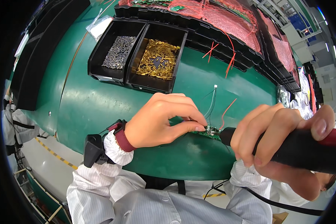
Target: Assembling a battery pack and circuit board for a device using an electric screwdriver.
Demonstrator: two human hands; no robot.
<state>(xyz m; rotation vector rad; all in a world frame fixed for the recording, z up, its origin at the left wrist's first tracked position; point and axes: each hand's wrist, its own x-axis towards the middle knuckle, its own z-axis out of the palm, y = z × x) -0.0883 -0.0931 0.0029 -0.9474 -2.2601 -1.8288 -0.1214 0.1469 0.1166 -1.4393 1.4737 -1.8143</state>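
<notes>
My left hand [162,119] reaches over the green mat with thumb and index finger pinched on the edge of a small green circuit board [212,131]. Thin wires, black and white, run from the board to a small white connector [215,86], and a red wire [227,109] lies beside them. Wrapped in my right hand [268,130] is a thick black powered screwdriver [310,151] with a red section. Its front end meets the right side of the board; the bit itself is too small to make out.
Beyond my left hand stand two joined black bins, one with silver screws [119,52], one with brass standoffs [158,59]. Black trays [220,46] holding pink bubble wrap and red wires line the far side. A black cable [280,201] hangs near my right sleeve.
</notes>
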